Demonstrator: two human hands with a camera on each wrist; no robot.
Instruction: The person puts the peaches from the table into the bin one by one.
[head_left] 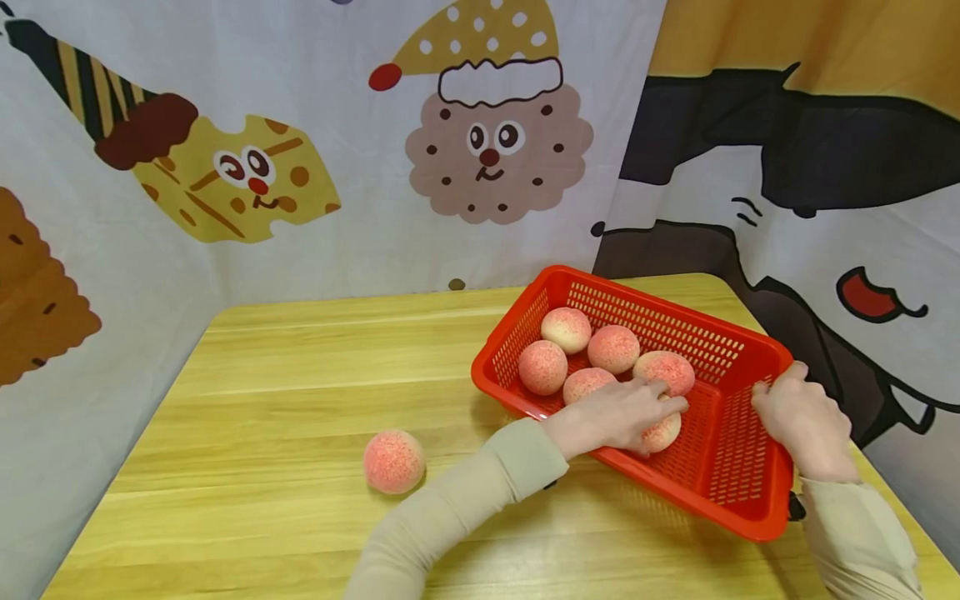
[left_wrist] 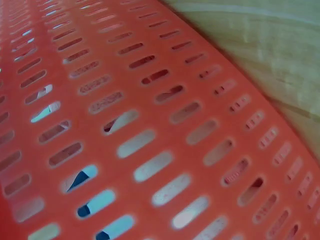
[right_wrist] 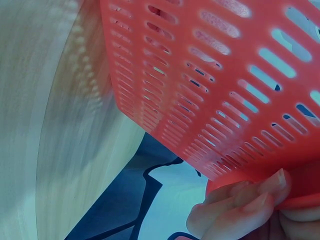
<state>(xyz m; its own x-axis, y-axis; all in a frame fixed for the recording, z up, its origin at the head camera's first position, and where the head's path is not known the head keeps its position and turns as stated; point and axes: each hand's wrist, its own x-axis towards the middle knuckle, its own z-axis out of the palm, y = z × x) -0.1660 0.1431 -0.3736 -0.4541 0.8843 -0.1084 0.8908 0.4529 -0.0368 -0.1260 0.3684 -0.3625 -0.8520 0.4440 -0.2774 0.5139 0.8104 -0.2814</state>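
Observation:
A red plastic basket (head_left: pixel 645 479) with slotted walls stands at an angle on the right of the table, holding several pink-and-cream peaches (head_left: pixel 567 331). My left hand (head_left: pixel 618 412) reaches over its near rim and holds a peach (head_left: pixel 663 433) inside, the palm hiding part of it. On the right end of the basket, my right hand (head_left: pixel 806 417) grips the rim; its curled fingers (right_wrist: pixel 235 212) show on the rim in the right wrist view. The left wrist view is filled by the slotted basket wall (left_wrist: pixel 150 120), with the left hand out of sight.
One more peach (head_left: pixel 393 462) lies alone on the wooden table (head_left: pixel 262 400), left of the basket. Behind the table hangs a curtain (head_left: pixel 315 50) with cartoon prints. A small black object (head_left: pixel 797 506) shows by the basket's near right corner.

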